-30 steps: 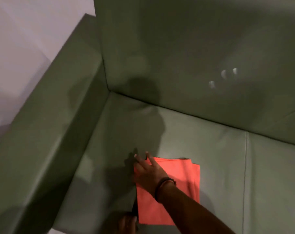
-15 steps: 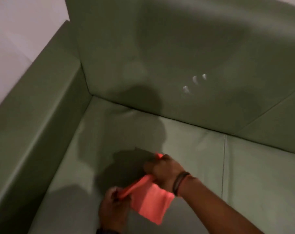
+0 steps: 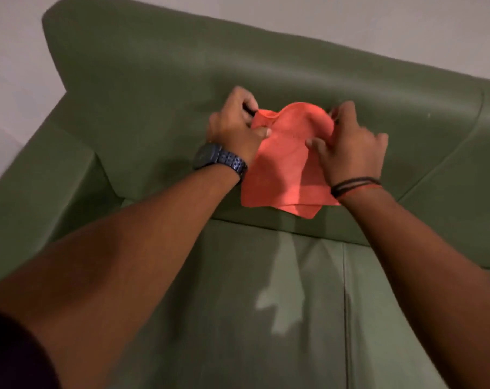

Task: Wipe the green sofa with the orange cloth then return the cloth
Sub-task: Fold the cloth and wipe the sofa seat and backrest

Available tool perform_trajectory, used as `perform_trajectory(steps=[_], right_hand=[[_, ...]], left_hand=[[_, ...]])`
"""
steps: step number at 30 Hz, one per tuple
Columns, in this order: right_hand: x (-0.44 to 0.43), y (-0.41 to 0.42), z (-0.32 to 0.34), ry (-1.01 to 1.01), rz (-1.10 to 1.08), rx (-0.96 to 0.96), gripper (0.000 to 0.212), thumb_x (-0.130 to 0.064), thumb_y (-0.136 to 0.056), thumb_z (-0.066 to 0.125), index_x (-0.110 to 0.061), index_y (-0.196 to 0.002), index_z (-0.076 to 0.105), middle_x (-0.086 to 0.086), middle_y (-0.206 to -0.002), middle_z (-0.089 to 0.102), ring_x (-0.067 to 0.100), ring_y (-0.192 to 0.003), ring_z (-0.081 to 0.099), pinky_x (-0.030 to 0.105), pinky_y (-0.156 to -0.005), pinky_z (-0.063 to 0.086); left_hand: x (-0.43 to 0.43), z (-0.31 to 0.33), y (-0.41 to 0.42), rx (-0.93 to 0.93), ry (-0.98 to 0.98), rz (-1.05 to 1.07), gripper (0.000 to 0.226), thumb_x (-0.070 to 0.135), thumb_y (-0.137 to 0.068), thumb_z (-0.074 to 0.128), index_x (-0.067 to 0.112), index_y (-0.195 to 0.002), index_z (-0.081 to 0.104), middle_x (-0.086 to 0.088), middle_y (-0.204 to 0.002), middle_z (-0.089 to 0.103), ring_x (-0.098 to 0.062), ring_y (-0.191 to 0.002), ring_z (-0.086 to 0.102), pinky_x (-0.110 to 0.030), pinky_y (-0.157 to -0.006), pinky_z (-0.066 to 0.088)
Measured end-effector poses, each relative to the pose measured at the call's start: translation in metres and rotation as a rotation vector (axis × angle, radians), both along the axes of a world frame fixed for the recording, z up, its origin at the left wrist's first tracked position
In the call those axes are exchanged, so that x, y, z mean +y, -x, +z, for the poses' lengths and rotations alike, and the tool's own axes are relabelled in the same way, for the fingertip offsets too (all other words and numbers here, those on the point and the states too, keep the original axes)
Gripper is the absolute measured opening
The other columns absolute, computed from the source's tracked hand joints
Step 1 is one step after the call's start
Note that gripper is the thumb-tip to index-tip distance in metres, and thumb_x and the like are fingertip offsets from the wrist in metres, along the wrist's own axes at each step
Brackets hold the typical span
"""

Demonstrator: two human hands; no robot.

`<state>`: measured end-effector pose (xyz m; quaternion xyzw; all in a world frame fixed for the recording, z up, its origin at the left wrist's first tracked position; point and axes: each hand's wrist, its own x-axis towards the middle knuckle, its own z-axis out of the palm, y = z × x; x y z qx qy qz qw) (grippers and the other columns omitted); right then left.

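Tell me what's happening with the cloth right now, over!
Left hand and right hand both gripping orange cloth. Cloth up against green sofa backrest. Nothing in the way.

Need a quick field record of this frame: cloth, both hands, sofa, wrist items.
cloth: orange cloth, held up in front of the backrest, lower edge hanging free
left hand: left hand gripping the cloth's upper left edge
right hand: right hand gripping its upper right edge
sofa: green sofa
wrists: dark watch on left, thread bands on right
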<state>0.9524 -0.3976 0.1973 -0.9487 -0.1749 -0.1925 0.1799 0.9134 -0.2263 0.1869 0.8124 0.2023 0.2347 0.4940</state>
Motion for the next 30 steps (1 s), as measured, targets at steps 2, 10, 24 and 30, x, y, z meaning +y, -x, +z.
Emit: perform_trajectory(steps=[2,10,24,30], right_hand=[[0.013,0.011,-0.019,0.004,-0.184,-0.269,0.033,-0.030,-0.081,0.068,-0.020,-0.108,0.052,0.013,-0.104,0.064,0.031,-0.100,0.051,0.044,-0.084,0.033],[0.029,0.051,-0.112,0.255,0.040,-0.309,0.063,-0.031,-0.088,0.062,-0.021,-0.142,0.032,0.016,-0.147,0.035,0.033,-0.139,0.018,0.052,-0.111,0.016],[0.012,0.007,-0.116,0.276,0.003,-0.336,0.072,-0.069,-0.082,0.051,-0.037,-0.142,0.028,0.036,-0.143,0.029,0.045,-0.135,0.018,0.066,-0.105,0.013],[0.011,0.009,-0.124,0.330,0.074,-0.350,0.053,-0.067,-0.082,0.053,-0.030,-0.120,0.051,0.030,-0.142,0.033,0.036,-0.134,0.017,0.060,-0.106,0.016]], left_hand=[[-0.002,-0.004,-0.006,-0.061,-0.115,0.023,0.036,0.016,-0.054,0.079,0.027,-0.071,0.050,0.015,-0.047,0.048,-0.014,-0.049,0.053,-0.031,-0.048,0.045],[0.004,-0.008,-0.002,-0.187,-0.342,-0.074,0.028,0.007,-0.065,0.066,0.022,-0.085,0.054,0.001,-0.067,0.067,-0.027,-0.064,0.061,-0.037,-0.051,0.042],[0.048,-0.043,0.014,0.181,-1.139,-0.118,0.146,0.068,-0.030,0.080,0.023,-0.146,0.004,-0.017,-0.154,0.017,-0.040,-0.139,0.014,-0.067,-0.104,0.008],[0.052,-0.051,0.015,0.190,-1.206,-0.099,0.145,0.066,-0.032,0.082,0.022,-0.146,0.004,-0.016,-0.153,0.020,-0.042,-0.137,0.017,-0.068,-0.101,0.005]])
